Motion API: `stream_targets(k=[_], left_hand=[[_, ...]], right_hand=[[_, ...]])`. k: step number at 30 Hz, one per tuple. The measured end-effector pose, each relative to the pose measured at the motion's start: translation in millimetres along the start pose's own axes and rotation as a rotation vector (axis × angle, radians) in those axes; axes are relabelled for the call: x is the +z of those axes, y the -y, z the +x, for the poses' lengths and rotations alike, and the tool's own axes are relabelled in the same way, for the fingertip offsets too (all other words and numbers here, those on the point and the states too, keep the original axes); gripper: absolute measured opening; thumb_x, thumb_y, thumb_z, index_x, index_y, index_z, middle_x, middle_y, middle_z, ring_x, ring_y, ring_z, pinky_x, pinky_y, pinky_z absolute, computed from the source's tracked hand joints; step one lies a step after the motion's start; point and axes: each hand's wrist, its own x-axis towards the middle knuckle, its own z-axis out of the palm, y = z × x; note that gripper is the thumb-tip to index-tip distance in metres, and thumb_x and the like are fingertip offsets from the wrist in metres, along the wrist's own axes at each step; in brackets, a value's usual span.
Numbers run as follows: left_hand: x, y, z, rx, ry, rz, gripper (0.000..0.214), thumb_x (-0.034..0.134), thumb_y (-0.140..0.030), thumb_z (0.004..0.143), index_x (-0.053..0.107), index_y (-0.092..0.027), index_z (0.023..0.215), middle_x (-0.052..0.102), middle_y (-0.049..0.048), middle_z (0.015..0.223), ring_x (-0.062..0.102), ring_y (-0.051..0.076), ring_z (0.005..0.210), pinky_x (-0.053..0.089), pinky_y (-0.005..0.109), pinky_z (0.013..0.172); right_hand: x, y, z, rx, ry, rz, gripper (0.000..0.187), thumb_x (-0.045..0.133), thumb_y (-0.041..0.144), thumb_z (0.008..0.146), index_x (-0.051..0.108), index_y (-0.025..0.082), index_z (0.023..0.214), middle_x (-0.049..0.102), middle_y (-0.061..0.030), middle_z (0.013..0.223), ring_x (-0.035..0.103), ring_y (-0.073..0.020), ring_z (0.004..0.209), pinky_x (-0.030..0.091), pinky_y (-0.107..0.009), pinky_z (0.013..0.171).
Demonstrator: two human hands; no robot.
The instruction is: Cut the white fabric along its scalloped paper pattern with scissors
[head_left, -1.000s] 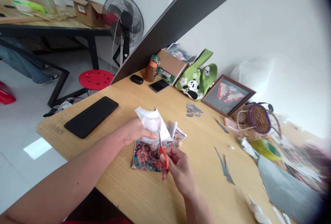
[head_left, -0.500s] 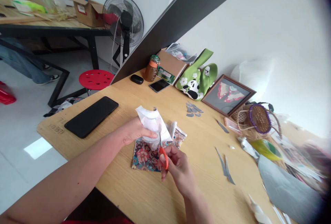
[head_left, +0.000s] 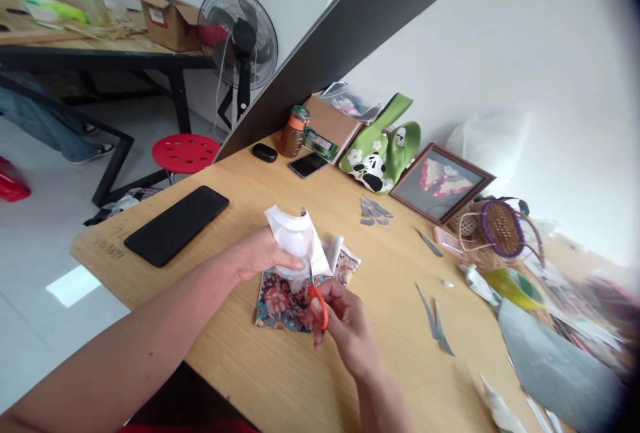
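My left hand [head_left: 263,256] grips a piece of white paper [head_left: 295,236], thumb on top and the other fingers hidden beneath it. The orange-handled scissors [head_left: 317,306] are in my right hand [head_left: 343,320], with its fingers in the loops. Their blades point away from me and meet the paper beside my left thumb. A floral-patterned cloth [head_left: 280,303] lies on the table under both hands. Behind the white piece, a rolled pale strip [head_left: 334,246] rests on the cloth's far end.
A large black phone [head_left: 177,225] lies left on the wooden table [head_left: 240,360]. Grey cut scraps [head_left: 374,212] and thin grey slivers [head_left: 434,320] lie to the right. Farther back stand a jar [head_left: 294,132], a green panda bag [head_left: 383,153] and a framed butterfly [head_left: 443,183].
The white paper has shifted and turned slightly in my left hand. My right hand and the scissors have moved very slightly to the right. The surroundings look the same.
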Motion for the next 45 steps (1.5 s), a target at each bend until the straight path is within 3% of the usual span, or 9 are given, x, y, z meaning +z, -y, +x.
stream_targets(k=[9,28,45], left_hand=[[-0.7,0.6,0.8,-0.012,-0.037,-0.004,0.036,0.081,-0.013,0.050,0.070,-0.014,0.084,0.072,0.0053,0.088,0.063,0.022,0.088,0.045,0.036,0.087],[1.7,0.6,0.8,-0.016,-0.029,-0.031,0.047,0.083,-0.015,0.050,0.070,-0.013,0.095,0.074,0.0073,0.093,0.065,0.023,0.089,0.047,0.037,0.087],[3.5,1.4,1.5,-0.009,-0.020,-0.034,0.040,0.083,-0.016,0.050,0.069,-0.013,0.087,0.073,0.0073,0.090,0.064,0.024,0.092,0.046,0.037,0.089]], right_hand=[[-0.3,-2.2,0.3,-0.027,-0.002,-0.035,0.046,0.070,0.057,0.078,0.051,0.016,0.072,0.054,0.0039,0.059,0.046,-0.0034,0.036,0.037,-0.015,0.034],[4.3,-0.6,1.7,-0.006,-0.027,-0.022,0.051,0.074,0.061,0.071,0.053,0.015,0.074,0.056,0.0028,0.060,0.048,-0.0046,0.039,0.043,-0.017,0.038],[5.0,-4.6,1.9,-0.030,-0.023,-0.005,0.048,0.071,0.060,0.076,0.052,0.016,0.075,0.055,0.0033,0.060,0.048,-0.0046,0.038,0.040,-0.017,0.035]])
